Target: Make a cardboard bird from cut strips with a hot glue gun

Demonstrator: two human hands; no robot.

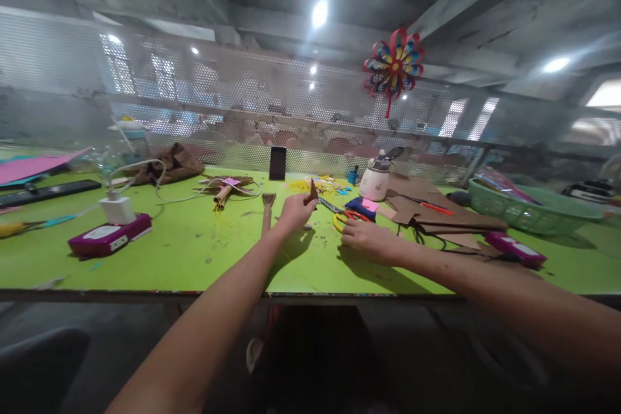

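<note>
Scissors lay low at the green bench between our two hands, handles at the right hand, blades angled away and leftward. We noted the long axis ran from the right fingers toward the left hand; the right was nearer the handles, the left nearer the tips. Left grip: closed, pinching a small brown piece that stood upright just beside the tips. Right grip: fingers curled by the yellow handle; we could not tell whether they held it. Blue pouch sat just beyond the handles; frayed stick lay left of the left wrist.
</note>
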